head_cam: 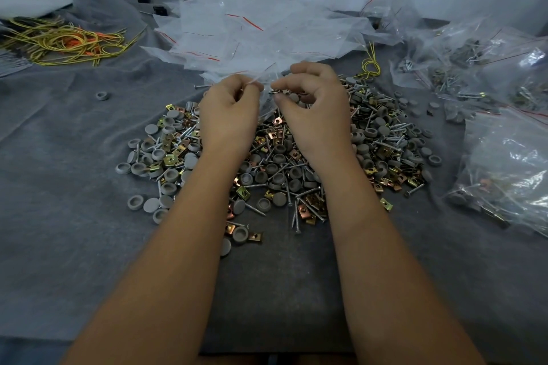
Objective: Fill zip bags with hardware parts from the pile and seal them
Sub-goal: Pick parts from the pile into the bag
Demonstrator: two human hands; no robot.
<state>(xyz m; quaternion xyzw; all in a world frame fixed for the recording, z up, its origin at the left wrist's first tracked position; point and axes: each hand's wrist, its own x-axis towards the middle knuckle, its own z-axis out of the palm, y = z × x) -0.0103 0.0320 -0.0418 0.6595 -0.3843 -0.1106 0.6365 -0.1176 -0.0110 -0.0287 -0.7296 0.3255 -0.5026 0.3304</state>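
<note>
A wide pile of hardware parts (275, 169), grey round caps, screws and brass clips, lies on the grey cloth in the middle. Above its far edge both hands hold one clear zip bag (268, 98) by its top. My left hand (228, 115) pinches the bag's left corner between thumb and fingers. My right hand (314, 109) pinches the right side of the opening with curled fingers. The bag hangs between the hands and is hard to make out against the parts.
A heap of empty clear zip bags (261, 35) with red seal lines lies just behind the hands. Filled bags (504, 163) are stacked at the right. Yellow and orange wire ties (65, 41) lie at the far left. A lone grey cap (102, 96) sits on the cloth (74, 216).
</note>
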